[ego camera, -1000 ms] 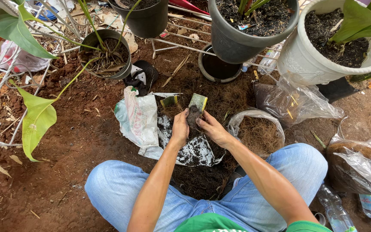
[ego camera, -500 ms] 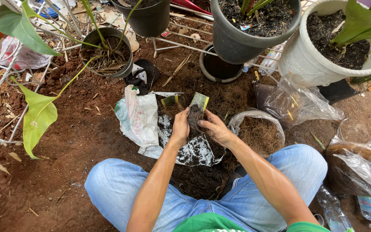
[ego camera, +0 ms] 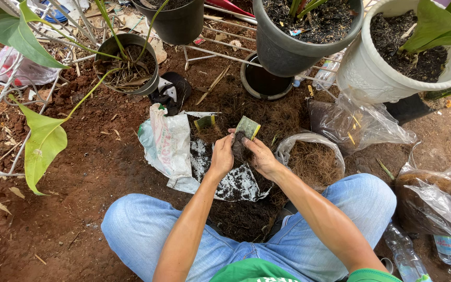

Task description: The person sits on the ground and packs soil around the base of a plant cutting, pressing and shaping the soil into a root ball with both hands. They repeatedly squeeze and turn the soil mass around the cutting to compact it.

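I sit cross-legged on red soil in blue jeans. My left hand [ego camera: 221,155] and my right hand [ego camera: 259,155] meet in front of me, both gripping a small dark soil-covered clump with a green piece [ego camera: 247,127] sticking up from it. Below my hands lies an opened white sack [ego camera: 167,143] with dark potting mix speckled white [ego camera: 233,184] spread on it. A second small green piece [ego camera: 204,122] lies just beyond the sack.
A clear bag of brown fibre [ego camera: 313,159] sits right of my hands. Beyond stand a dark grey pot [ego camera: 293,49], a white pot [ego camera: 387,73], a small grey pot with a plant [ego camera: 127,65] and an empty black saucer [ego camera: 263,81]. Plastic bottles [ego camera: 405,256] lie at lower right.
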`<state>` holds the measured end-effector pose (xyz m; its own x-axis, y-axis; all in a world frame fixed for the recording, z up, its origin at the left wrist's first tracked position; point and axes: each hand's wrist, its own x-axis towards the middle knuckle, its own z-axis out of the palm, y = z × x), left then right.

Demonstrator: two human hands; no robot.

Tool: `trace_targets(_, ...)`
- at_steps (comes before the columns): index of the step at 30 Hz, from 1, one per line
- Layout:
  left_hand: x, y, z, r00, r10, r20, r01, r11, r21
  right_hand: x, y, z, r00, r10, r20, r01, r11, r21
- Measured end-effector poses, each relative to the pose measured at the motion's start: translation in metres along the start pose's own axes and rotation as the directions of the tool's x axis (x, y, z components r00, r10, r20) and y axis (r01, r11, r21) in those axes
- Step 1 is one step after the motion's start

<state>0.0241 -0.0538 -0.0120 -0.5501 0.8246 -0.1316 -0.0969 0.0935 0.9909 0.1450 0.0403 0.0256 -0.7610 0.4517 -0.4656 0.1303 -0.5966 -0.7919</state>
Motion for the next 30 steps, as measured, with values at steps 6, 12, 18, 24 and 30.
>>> trace_targets(6, 0.000, -0.001, -0.001, 0.999, 0.041, -0.001, -0.041, 0.998, 0.058, 0.000, 0.006, -0.004, 1.000, 0.018, 0.013, -0.019, 0.997, 0.071)
trace_targets(12, 0.001, -0.002, -0.002, 0.997, -0.073, -0.031, 0.071, 0.995, -0.069, 0.001, 0.012, -0.015, 0.994, 0.028, 0.102, -0.048, 0.979, 0.199)
trace_targets(18, 0.002, -0.005, -0.004, 0.999, -0.020, -0.033, 0.016, 0.994, -0.113, -0.001, 0.010, -0.008, 0.995, 0.076, 0.057, -0.085, 0.981, 0.177)
trace_targets(24, 0.001, -0.003, 0.000, 0.996, 0.065, -0.054, -0.067, 0.997, -0.040, 0.000, 0.015, -0.009, 0.996, -0.017, 0.089, -0.005, 0.969, 0.246)
trace_targets(30, -0.006, 0.014, 0.003, 0.997, 0.065, -0.038, -0.062, 0.995, 0.077, 0.000, 0.020, -0.009, 0.999, 0.021, 0.045, -0.030, 0.974, 0.226)
